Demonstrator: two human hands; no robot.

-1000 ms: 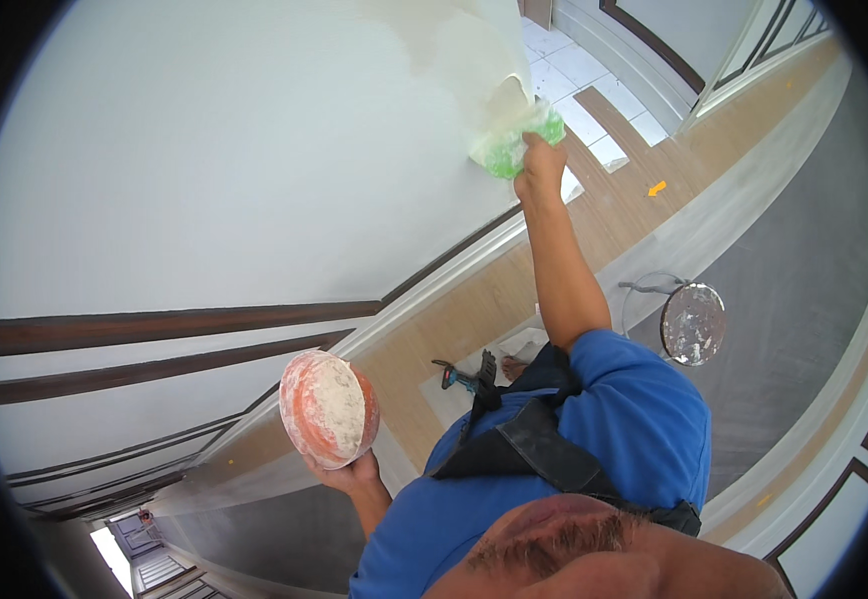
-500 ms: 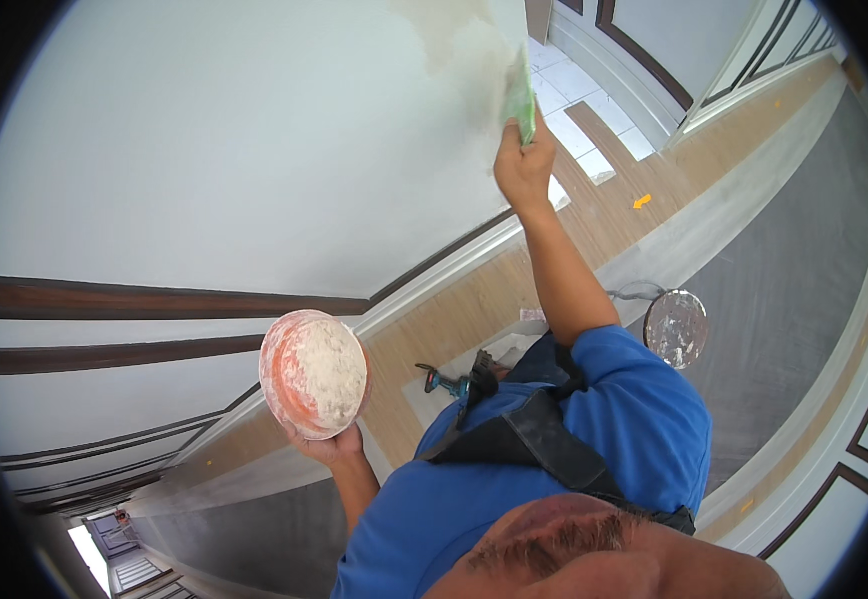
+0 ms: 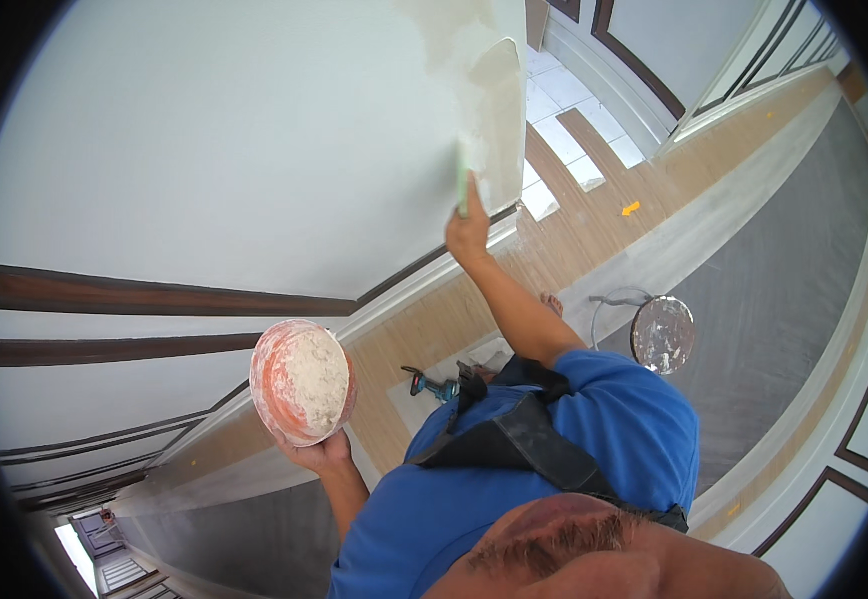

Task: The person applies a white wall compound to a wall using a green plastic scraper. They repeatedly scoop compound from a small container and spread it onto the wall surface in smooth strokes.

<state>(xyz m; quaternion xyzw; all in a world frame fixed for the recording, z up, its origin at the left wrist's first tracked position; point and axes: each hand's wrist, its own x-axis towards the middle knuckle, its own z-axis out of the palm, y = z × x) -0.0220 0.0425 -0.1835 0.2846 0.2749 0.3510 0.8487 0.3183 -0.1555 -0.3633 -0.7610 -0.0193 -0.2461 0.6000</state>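
Observation:
My left hand [image 3: 319, 454] grips a round orange bowl [image 3: 274, 389] from beneath. Whitish powdery-looking paste [image 3: 318, 381] fills much of it, and dried smears coat its rim. With my right arm stretched out, my right hand [image 3: 468, 232] is closed around a pale green flat spreader [image 3: 463, 180]. The spreader is blurred and seems to lie against the white wall [image 3: 254, 150]. Just right of it, along the wall's end, runs a damp-looking beige patch [image 3: 496, 110]. A fainter smear shows higher up.
On the floor beside my right arm stands a paint-spattered round bucket or lid [image 3: 663, 334] with a cable-like loop. A teal power tool [image 3: 432, 385] lies near my feet. Dark wood trim [image 3: 154, 290] crosses the wall. An orange arrow [image 3: 631, 209] marks the wood-look floor.
My right hand has swept the spreader left and down, away from the wall's end. The beige patch there is now uncovered. The bowl has shifted slightly left and down in view.

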